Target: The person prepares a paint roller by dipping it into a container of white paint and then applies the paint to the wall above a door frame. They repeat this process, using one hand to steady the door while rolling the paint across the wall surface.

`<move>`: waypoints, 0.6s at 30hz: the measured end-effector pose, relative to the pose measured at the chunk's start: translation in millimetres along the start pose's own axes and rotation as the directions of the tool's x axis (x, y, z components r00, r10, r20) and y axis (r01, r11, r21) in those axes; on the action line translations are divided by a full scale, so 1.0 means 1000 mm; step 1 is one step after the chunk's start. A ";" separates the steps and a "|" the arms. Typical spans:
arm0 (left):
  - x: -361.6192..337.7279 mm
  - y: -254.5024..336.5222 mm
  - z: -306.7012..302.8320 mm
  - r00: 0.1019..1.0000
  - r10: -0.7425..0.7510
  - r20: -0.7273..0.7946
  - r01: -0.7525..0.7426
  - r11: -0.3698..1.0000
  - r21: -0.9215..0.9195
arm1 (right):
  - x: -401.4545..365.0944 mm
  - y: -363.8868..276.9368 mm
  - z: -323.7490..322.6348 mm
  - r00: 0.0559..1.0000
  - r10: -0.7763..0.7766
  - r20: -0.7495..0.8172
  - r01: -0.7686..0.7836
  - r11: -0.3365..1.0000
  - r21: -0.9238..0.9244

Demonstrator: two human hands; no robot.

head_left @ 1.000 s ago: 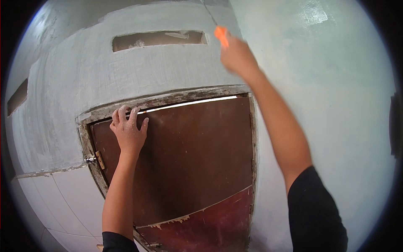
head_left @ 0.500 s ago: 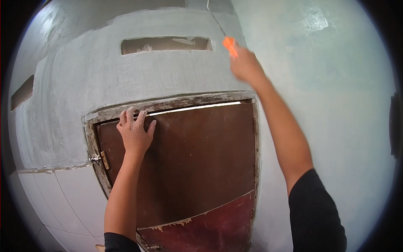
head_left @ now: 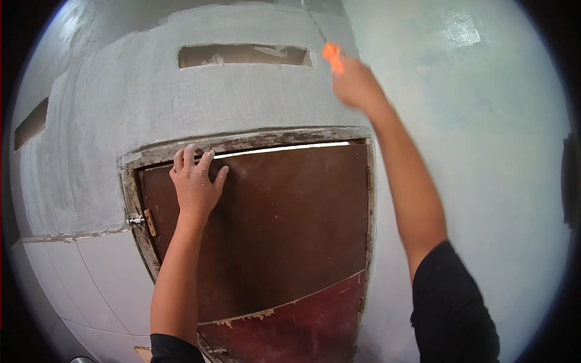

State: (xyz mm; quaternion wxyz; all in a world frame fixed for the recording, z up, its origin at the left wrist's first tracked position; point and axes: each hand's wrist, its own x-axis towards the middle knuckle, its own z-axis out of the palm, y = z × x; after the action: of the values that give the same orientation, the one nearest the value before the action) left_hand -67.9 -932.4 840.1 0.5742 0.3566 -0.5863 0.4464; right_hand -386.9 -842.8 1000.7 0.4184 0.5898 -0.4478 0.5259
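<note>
My right hand (head_left: 356, 81) is raised near the top right of the grey wall, closed on the orange handle (head_left: 332, 57) of a tool. A thin metal rod (head_left: 315, 23) runs up from that handle to the top edge; its far end is hard to make out. Against the top edge of the brown door (head_left: 290, 212), my left hand (head_left: 196, 180) rests with its fingers spread and pale dust on them. The worn door frame (head_left: 260, 140) passes just above those fingertips.
Two recessed slots, one over the door (head_left: 242, 55) and one at far left (head_left: 31, 124), cut into the wall. A metal latch (head_left: 135, 221) sits on the left frame. White tiles (head_left: 109, 272) cover the lower left; a pale green wall (head_left: 472, 151) stands at right.
My right hand and the orange handle are slightly higher in view. The door, frame and wall slots have shifted up a little too. My left hand stays at the door's top edge.
</note>
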 end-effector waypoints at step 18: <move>-0.001 0.001 -0.002 0.999 -0.005 0.049 0.005 1.000 -0.002 | 0.108 -0.021 -0.024 0.959 0.233 0.158 -0.235 0.972 -0.006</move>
State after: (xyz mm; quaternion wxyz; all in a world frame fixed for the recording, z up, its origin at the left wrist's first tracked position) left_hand -68.4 -930.1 839.3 0.5614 0.3681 -0.5998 0.4354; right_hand -367.2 -823.9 1109.7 0.3125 0.5753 -0.5427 0.5262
